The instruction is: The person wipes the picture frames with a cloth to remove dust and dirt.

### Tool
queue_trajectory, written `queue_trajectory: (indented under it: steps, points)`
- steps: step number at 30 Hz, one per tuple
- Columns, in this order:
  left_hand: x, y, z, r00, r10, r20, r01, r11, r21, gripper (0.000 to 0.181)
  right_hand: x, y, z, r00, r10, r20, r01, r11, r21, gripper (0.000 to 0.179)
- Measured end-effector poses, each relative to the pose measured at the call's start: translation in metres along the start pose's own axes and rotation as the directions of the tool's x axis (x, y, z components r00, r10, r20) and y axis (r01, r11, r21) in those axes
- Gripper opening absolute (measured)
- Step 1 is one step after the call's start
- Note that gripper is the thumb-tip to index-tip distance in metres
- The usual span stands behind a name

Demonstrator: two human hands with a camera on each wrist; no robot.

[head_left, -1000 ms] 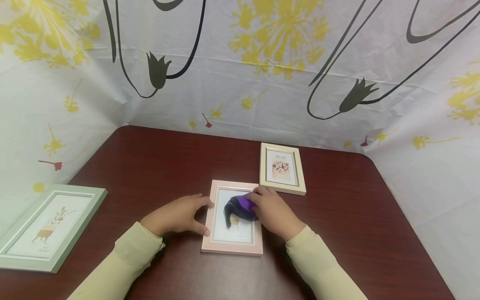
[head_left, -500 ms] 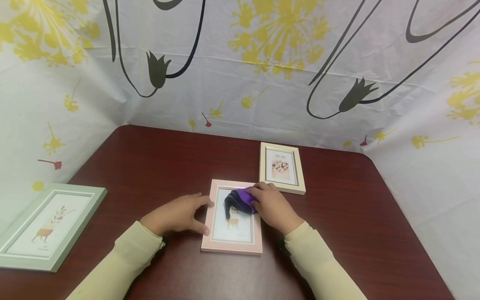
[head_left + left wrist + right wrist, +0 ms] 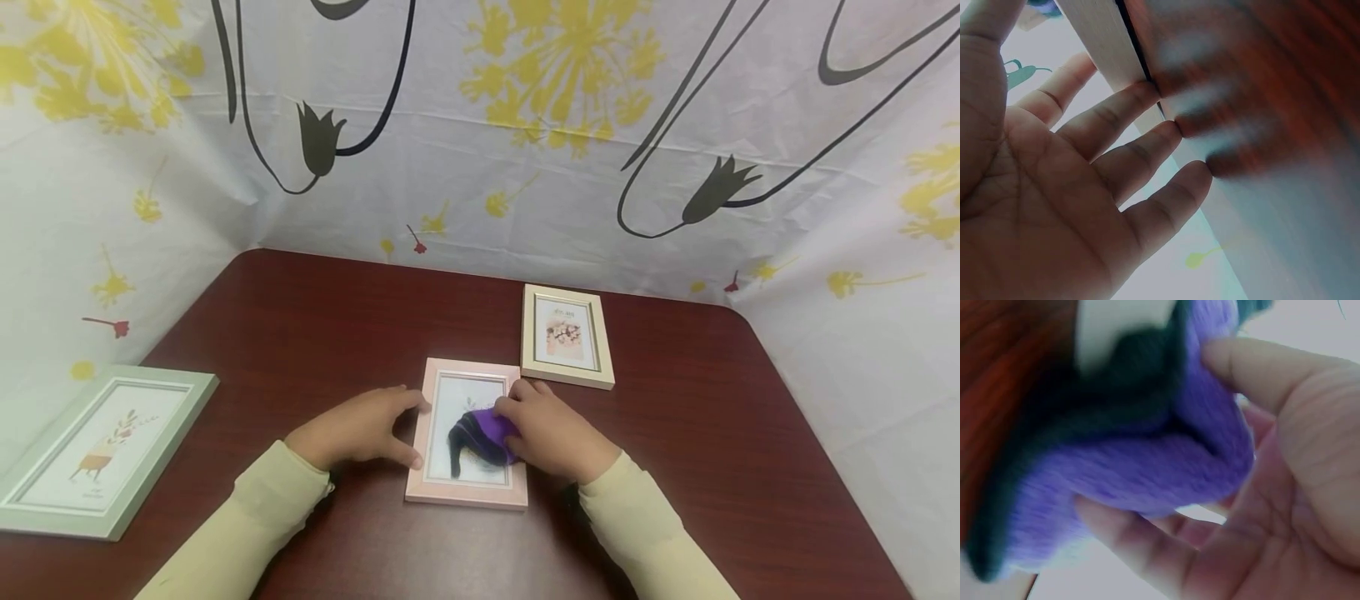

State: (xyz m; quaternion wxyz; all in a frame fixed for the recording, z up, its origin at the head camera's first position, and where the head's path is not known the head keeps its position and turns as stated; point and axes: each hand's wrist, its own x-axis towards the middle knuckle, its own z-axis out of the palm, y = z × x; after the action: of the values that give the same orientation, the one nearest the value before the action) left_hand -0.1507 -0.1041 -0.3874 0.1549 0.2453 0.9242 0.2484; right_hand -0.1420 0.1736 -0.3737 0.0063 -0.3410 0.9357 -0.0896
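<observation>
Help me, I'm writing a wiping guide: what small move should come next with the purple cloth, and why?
Probably slide the purple cloth toward the uncovered near-left corner of the pink frame: the right hand pinches it, and the left hand, at the frame's left edge, may steady it.

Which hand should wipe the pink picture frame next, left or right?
Probably the right hand: it holds the purple cloth over the pink frame. The left hand has no cloth; its fingers are at the frame's left edge.
</observation>
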Motion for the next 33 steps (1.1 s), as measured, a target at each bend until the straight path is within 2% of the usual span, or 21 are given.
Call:
queue_trajectory:
  steps: [6,10,22,27,33]
  points:
    - [0.000,0.000,0.001,1.000,-0.015,0.004,0.015,1.000,-0.010,0.066,-0.007,-0.009,-0.012,0.984,-0.021,0.175,0.004,0.995,0.095,0.025]
    - [0.000,-0.002,0.001,1.000,-0.009,-0.002,0.009,1.000,-0.016,0.065,-0.009,-0.013,-0.017,0.979,-0.022,0.204,-0.001,0.994,0.110,0.026]
    - [-0.003,-0.005,-0.001,1.000,0.007,-0.002,-0.007,1.000,0.004,0.064,-0.006,-0.007,-0.014,0.988,-0.064,0.142,0.046,0.991,0.127,0.024]
    - [-0.001,-0.005,-0.001,1.000,0.013,0.006,-0.013,1.000,0.002,0.064,-0.007,0.008,-0.019,0.994,-0.094,0.055,0.083,0.982,0.169,0.024]
    - [-0.001,-0.003,-0.001,1.000,-0.014,0.021,0.014,1.000,0.008,0.058,-0.006,0.021,-0.024,0.997,-0.044,-0.062,0.054,0.983,0.176,0.027]
